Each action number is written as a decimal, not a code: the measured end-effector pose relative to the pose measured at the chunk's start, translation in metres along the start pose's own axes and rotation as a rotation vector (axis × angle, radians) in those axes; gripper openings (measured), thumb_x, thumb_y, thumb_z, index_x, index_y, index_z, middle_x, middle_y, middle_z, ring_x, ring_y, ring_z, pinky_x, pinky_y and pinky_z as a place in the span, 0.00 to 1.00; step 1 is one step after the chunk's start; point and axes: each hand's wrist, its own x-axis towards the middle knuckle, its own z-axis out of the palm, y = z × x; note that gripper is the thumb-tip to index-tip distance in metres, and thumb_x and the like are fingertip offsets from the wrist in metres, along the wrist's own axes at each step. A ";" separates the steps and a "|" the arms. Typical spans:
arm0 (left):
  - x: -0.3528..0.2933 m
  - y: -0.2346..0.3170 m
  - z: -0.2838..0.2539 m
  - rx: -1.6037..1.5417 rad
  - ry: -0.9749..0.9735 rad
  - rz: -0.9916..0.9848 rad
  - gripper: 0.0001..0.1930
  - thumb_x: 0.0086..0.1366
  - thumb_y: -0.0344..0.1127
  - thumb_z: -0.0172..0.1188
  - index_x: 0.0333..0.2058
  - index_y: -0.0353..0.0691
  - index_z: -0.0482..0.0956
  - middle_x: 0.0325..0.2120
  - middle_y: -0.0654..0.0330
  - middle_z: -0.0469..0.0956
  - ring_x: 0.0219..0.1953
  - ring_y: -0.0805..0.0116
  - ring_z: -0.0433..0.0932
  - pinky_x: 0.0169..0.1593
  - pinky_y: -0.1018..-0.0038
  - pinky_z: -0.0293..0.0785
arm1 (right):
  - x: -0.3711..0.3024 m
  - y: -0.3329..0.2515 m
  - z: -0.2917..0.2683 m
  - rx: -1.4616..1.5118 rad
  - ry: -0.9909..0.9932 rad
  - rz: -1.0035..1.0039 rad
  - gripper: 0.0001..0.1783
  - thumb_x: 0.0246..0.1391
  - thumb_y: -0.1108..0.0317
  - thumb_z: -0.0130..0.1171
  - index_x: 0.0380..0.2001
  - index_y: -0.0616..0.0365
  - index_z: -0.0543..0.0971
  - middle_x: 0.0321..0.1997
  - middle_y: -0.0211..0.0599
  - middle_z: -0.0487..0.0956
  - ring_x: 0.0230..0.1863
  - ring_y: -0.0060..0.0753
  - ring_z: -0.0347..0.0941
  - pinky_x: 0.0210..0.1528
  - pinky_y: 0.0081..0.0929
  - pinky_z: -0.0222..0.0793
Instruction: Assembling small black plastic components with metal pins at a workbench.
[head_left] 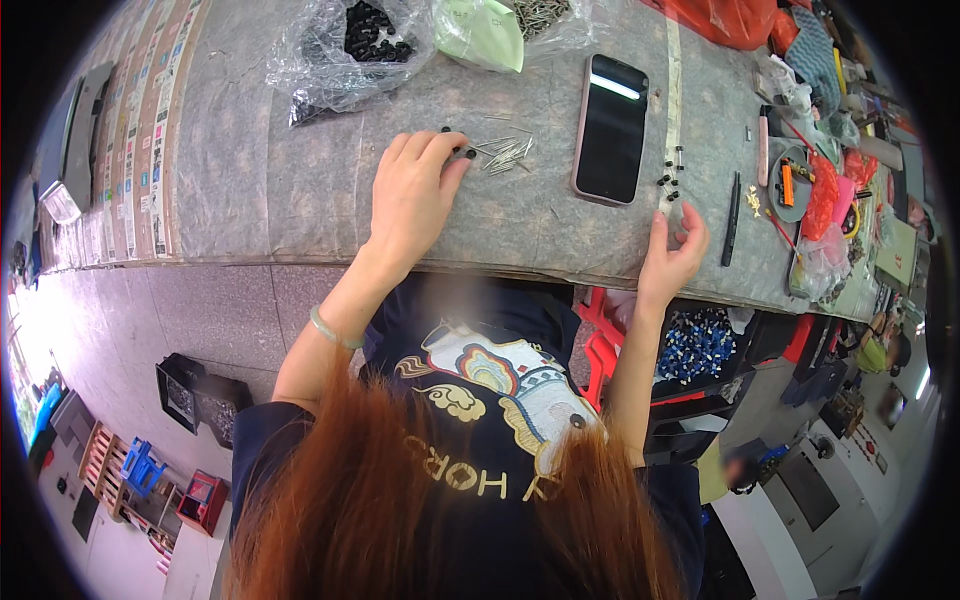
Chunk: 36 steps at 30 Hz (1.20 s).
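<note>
Faces a gray table point(300, 190), with both hands well apart over its near side. Bends the left hand point(410, 195) down toward the surface, with thumb and forefinger close together beside a few small black caps point(470, 154); cannot tell from this view about any pinch on one of them. Has a loose heap of thin silver pins point(508, 153) just to the right of those fingertips. Holds the right hand point(676, 262) at the table's near edge, with thumb and fingers spread apart, just below a small cluster of black pieces point(670, 186) by a pale strip. Has a phone point(612, 130) lying face up between the two hands, a little farther back, and a slim black stick point(732, 220) to the right of the right hand. Has, toward the far edge, a clear bag point(300, 60) of more black caps, and beside it a pale green packet point(480, 35). Wears a pale bracelet point(322, 326) on the left wrist.
</note>
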 end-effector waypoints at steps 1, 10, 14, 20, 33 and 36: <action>0.000 0.001 -0.001 -0.010 -0.014 -0.027 0.08 0.48 0.29 0.57 0.30 0.40 0.74 0.27 0.60 0.72 0.32 0.61 0.68 0.36 0.70 0.64 | 0.000 0.000 -0.003 -0.025 0.022 -0.010 0.08 0.43 0.68 0.57 0.29 0.59 0.75 0.29 0.35 0.73 0.37 0.30 0.64 0.38 0.24 0.60; -0.002 -0.001 -0.005 -0.130 0.042 -0.094 0.05 0.49 0.27 0.54 0.28 0.39 0.74 0.26 0.60 0.72 0.31 0.61 0.68 0.36 0.71 0.65 | 0.006 -0.008 -0.010 -0.110 -0.175 0.071 0.09 0.43 0.72 0.56 0.31 0.61 0.73 0.31 0.37 0.71 0.31 0.34 0.66 0.32 0.26 0.62; -0.003 -0.003 -0.009 -0.047 0.058 -0.003 0.05 0.48 0.27 0.55 0.27 0.40 0.74 0.26 0.60 0.70 0.31 0.61 0.68 0.36 0.70 0.65 | 0.008 -0.051 0.000 0.094 -0.165 -0.051 0.05 0.44 0.73 0.55 0.28 0.60 0.74 0.28 0.37 0.72 0.33 0.33 0.67 0.33 0.25 0.62; -0.002 0.006 -0.002 0.093 0.016 0.056 0.07 0.44 0.29 0.59 0.26 0.40 0.74 0.27 0.62 0.69 0.32 0.62 0.66 0.37 0.70 0.63 | -0.004 -0.096 0.046 0.161 -0.471 -0.404 0.05 0.40 0.76 0.55 0.25 0.60 0.73 0.26 0.37 0.71 0.30 0.36 0.65 0.34 0.29 0.61; -0.027 0.021 -0.019 -0.950 -0.188 -0.662 0.07 0.54 0.27 0.53 0.33 0.32 0.71 0.26 0.62 0.74 0.30 0.77 0.74 0.32 0.84 0.69 | 0.010 -0.111 0.053 0.058 -0.765 -0.323 0.05 0.37 0.75 0.55 0.23 0.62 0.72 0.23 0.38 0.71 0.27 0.33 0.68 0.31 0.24 0.63; -0.032 0.022 -0.019 -1.059 -0.188 -0.629 0.08 0.56 0.27 0.52 0.35 0.31 0.71 0.27 0.62 0.73 0.30 0.77 0.74 0.32 0.83 0.70 | -0.006 -0.110 0.044 0.491 -0.833 0.096 0.07 0.41 0.76 0.55 0.27 0.64 0.72 0.26 0.34 0.73 0.28 0.25 0.70 0.33 0.19 0.64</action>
